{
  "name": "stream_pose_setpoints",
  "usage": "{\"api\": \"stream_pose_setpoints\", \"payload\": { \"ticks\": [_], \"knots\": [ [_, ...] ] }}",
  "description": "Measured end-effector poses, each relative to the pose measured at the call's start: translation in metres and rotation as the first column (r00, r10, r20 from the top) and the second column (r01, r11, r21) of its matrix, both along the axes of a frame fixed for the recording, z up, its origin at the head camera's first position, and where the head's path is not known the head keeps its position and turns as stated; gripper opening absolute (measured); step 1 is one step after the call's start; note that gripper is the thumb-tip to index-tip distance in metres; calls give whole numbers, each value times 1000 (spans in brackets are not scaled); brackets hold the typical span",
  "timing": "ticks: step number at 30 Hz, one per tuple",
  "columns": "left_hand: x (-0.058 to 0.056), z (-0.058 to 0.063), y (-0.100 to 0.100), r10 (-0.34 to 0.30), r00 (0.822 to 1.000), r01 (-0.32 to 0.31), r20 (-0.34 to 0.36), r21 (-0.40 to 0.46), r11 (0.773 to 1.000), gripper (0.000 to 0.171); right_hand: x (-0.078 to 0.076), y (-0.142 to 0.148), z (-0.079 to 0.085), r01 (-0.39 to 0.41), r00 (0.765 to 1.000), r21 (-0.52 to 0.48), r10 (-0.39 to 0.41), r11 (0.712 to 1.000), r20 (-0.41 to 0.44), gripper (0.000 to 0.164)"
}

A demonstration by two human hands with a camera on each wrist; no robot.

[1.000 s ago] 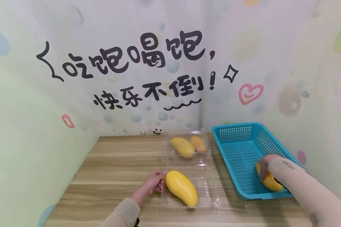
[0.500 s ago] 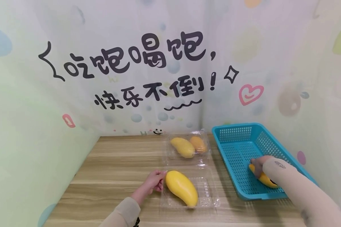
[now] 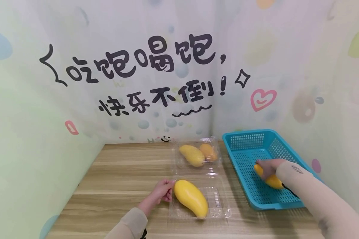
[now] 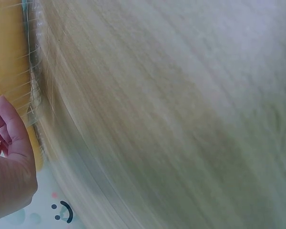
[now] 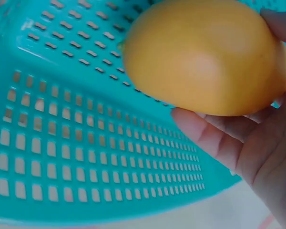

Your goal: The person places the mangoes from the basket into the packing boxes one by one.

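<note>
In the blue plastic basket (image 3: 247,134), my right hand (image 3: 268,167) grips a yellow-orange mango (image 3: 274,182). The right wrist view shows the mango (image 5: 200,57) large and smooth, with thumb and fingers curled round one end; it hangs over the perforated floor. Left of the basket, an open clear plastic container (image 3: 215,200) holds a bigger yellow mango (image 3: 191,198) lying aslant. My left hand (image 3: 162,191) pinches that container's left edge near its back corner, its other fingers curled. In the left wrist view, the left hand (image 4: 12,164) overlaps the container's edge.
Behind, a second clear container (image 3: 178,168) holds a yellow mango (image 3: 192,155) and a round orange fruit (image 3: 208,152). All stand on a wood-grain table (image 3: 122,169). A printed curtain-like backdrop (image 3: 155,126) rises at the table's back edge.
My right hand has moved left and slightly away from me inside the basket, carrying the mango with it. The left hand and both containers have stayed in place.
</note>
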State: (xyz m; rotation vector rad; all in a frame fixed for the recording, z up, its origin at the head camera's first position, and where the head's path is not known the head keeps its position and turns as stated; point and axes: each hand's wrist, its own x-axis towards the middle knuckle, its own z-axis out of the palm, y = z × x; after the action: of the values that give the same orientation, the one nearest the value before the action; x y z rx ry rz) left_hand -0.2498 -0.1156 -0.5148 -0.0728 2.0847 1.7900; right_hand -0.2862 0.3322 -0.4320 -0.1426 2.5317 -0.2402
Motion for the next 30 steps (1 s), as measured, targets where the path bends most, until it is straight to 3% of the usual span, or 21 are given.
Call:
{"api": "stream_pose_setpoints", "payload": {
  "ticks": [9, 16, 20, 25, 30],
  "knots": [
    [1, 2, 0, 2, 1000, -2, 7, -7, 1000, 27, -20, -14, 31, -88, 989, -151, 69, 985, -129, 64],
    [1, 2, 0, 7, 1000, -6, 10, -10, 1000, 28, -30, -37, 62, -193, 950, -204, 130, 960, -283, 63],
    [1, 1, 0, 2, 1000, -2, 8, -4, 1000, 28, -29, -52, 76, -195, 937, -264, 100, 944, -335, 64],
    [0, -1, 0, -2, 1000, 2, 4, 1, 1000, 27, -22, -76, 89, -152, 943, -340, 32, 928, -332, 65],
    [0, -1, 0, -1, 1000, 1, 8, 4, 1000, 27, -16, -100, 91, -107, 953, -387, -17, 916, -303, 67]
  ]
}}
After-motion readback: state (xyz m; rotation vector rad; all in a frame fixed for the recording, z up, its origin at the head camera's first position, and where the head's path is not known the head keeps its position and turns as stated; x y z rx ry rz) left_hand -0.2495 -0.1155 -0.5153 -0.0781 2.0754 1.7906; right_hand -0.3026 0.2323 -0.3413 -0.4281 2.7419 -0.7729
